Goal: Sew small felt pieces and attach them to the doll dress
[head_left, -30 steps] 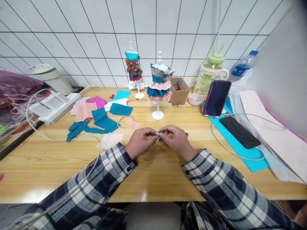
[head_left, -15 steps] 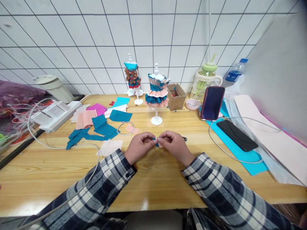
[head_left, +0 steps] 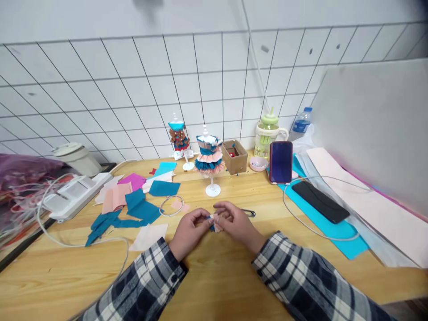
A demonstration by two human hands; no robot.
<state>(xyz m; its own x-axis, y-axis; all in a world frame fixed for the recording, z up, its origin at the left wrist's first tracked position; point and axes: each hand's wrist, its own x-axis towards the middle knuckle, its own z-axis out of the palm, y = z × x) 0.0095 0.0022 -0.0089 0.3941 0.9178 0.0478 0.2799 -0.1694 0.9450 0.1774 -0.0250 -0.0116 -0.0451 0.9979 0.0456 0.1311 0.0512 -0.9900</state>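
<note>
Near the centre of the frame, just below the middle, the left hand (head_left: 189, 232) and the right hand (head_left: 238, 226) come close together, thumbs and forefingers pinched on a small gathered piece of blue and pink paper (head_left: 217, 226) between them; its exact shape is mostly hidden by the fingers. Just beyond the right hand lies a black-handled tool (head_left: 253, 214), partly covered. Above the hands, at the centre, a white miniature dress form (head_left: 213, 190) stands upright in a tiered blue and pink paper dress (head_left: 209, 157), and a second dressed form (head_left: 179, 136) stands behind it, further left. Teal paper scraps (head_left: 142, 207) and a thin metal hoop (head_left: 160, 211) lie left of centre, near a white power strip (head_left: 76, 196) at the left. Right of the front form are an open cardboard box (head_left: 236, 166), a small pink bowl (head_left: 258, 166) and a green-lidded tumbler (head_left: 269, 119). A smartphone (head_left: 281, 162) stands propped up at centre right, with a black phone (head_left: 320, 201) lying on bright blue paper (head_left: 349, 247) nearer the lower right.
</note>
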